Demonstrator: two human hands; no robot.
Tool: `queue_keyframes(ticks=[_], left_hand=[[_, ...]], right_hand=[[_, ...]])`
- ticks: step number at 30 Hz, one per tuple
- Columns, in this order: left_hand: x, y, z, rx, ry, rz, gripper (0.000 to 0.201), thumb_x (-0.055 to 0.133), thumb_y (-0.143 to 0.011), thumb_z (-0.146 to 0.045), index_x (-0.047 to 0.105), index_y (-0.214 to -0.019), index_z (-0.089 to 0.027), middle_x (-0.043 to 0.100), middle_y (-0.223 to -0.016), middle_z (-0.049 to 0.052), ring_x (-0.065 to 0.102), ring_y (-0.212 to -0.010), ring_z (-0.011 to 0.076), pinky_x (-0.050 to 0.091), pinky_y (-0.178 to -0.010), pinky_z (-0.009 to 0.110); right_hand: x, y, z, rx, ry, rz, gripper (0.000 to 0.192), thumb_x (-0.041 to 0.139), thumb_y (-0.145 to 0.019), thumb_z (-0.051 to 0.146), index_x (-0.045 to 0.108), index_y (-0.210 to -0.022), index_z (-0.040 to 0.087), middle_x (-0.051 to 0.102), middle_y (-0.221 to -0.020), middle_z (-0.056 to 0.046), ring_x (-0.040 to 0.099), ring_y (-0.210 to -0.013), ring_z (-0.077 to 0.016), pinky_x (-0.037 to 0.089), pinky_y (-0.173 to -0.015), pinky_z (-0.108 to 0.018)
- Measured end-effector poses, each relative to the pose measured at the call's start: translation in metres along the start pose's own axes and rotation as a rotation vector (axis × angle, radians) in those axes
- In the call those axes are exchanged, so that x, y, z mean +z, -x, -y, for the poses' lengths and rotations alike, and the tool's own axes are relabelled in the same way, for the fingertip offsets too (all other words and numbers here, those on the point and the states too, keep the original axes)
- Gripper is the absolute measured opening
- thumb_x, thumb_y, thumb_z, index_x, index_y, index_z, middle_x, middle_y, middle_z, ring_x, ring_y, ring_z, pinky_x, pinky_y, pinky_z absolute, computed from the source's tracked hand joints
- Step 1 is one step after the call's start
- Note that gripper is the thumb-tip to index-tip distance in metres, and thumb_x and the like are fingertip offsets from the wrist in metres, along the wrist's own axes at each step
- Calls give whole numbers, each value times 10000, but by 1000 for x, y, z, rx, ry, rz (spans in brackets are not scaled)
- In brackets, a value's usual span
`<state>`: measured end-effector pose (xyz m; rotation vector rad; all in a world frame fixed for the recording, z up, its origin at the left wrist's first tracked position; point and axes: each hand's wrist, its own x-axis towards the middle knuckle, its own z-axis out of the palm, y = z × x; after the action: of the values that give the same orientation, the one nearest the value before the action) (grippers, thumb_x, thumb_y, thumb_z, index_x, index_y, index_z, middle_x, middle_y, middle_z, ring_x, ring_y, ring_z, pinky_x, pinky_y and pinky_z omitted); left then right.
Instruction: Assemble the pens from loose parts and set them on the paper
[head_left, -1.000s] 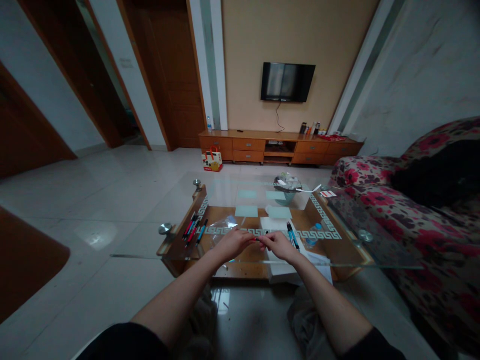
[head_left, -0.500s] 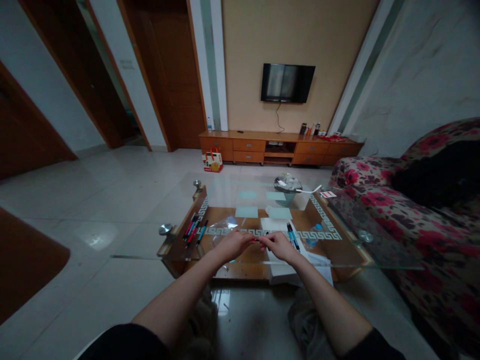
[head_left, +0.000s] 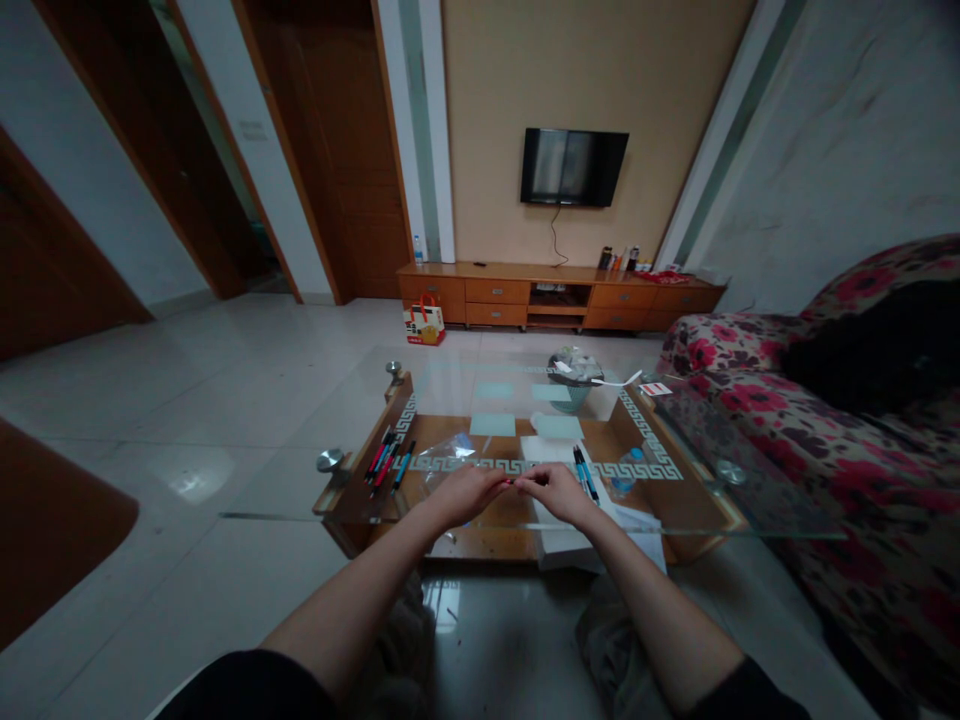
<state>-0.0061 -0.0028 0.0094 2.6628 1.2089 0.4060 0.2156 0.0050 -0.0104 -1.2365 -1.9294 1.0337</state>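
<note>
Over the near part of the glass coffee table, my left hand [head_left: 480, 490] and my right hand [head_left: 551, 490] meet fingertip to fingertip. Both are closed on a slim pen [head_left: 511, 482], of which only a small dark and red piece shows between the fingers. To the left of my left hand lies a group of red, black and blue pens [head_left: 384, 460] on the glass. A few blue and black pens [head_left: 585, 474] lie just beyond my right hand. A clear plastic bag [head_left: 447, 455] is behind my left hand.
The glass tabletop [head_left: 300, 475] has exposed edges and metal studs [head_left: 330, 460]. A bowl-like holder with crumpled plastic [head_left: 576, 366] stands at its far side. White papers [head_left: 637, 530] and a bottle [head_left: 630, 462] show under the glass. A flowered sofa [head_left: 757, 390] is at the right.
My right fingers have closed in further around the pen, beside the left fingertips, so less of it shows. The pens on the table have not moved.
</note>
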Motion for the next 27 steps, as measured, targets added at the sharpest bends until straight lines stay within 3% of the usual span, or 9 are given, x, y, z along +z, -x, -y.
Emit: queue_keyframes(ticks=[11,17,27], left_hand=[[0,0,0,-19,-12,30,381,323,-983,-441,617,-953,-200,670,-846,63,630,-763,186,423,-674,251],[0,2,-1,-25,20,6,332,420,-953,-445,501,-1213,-255,672,-992,58,639,-888,218,437,-711,267],[-1,0,-2,47,7,-12,194,426,-965,-349,551,-1063,-238,650,-1006,43,612,-882,182,424,-756,260]], right_hand=[[4,0,1,28,-135,-61,274,703,-720,382,711,-849,141,702,-793,-46,602,-727,-158,448,-677,-254],[4,-1,-1,63,-105,-89,244,672,-750,377,690,-846,153,680,-753,-25,577,-679,-145,431,-633,-246],[4,2,2,52,-66,4,395,583,-819,528,697,-788,151,668,-713,-28,569,-638,-144,404,-580,-236]])
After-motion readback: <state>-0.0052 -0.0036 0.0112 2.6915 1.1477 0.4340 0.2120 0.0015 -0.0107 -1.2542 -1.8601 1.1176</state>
